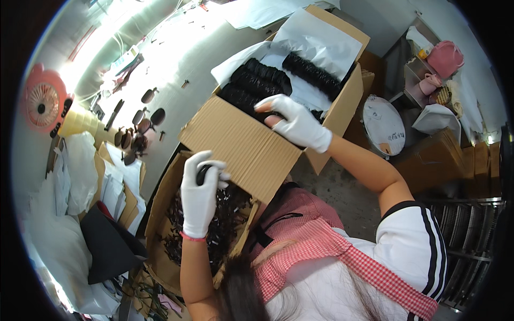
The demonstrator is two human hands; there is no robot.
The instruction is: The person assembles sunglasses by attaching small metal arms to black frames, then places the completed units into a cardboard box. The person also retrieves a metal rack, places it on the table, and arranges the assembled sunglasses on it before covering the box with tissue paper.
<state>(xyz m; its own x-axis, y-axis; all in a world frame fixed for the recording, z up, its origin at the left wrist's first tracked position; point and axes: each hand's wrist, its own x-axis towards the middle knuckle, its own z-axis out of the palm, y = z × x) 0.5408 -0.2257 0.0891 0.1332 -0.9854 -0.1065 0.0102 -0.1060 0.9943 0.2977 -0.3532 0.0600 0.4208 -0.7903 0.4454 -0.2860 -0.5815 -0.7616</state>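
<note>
My left hand (199,195), in a white glove, is closed around a small black rounded piece (203,174); its exact kind is unclear. It hovers above an open carton (158,214) filled with a heap of dark, shiny thin pieces (222,232). My right hand (300,123) wears a white glove too, with thumb and forefinger tips bare. It reaches over the near wall of a larger cardboard box (241,144), fingers apart at the packed black rows (262,77). Whether the fingertips touch them is hard to tell. White paper (316,43) lines this box.
Dark sunglass lenses (144,125) and small loose parts lie on the metal table at left, near a pink fan (43,104) and a yellow tape roll (80,123). A white round lid (383,125) and brown cartons (444,160) stand at right.
</note>
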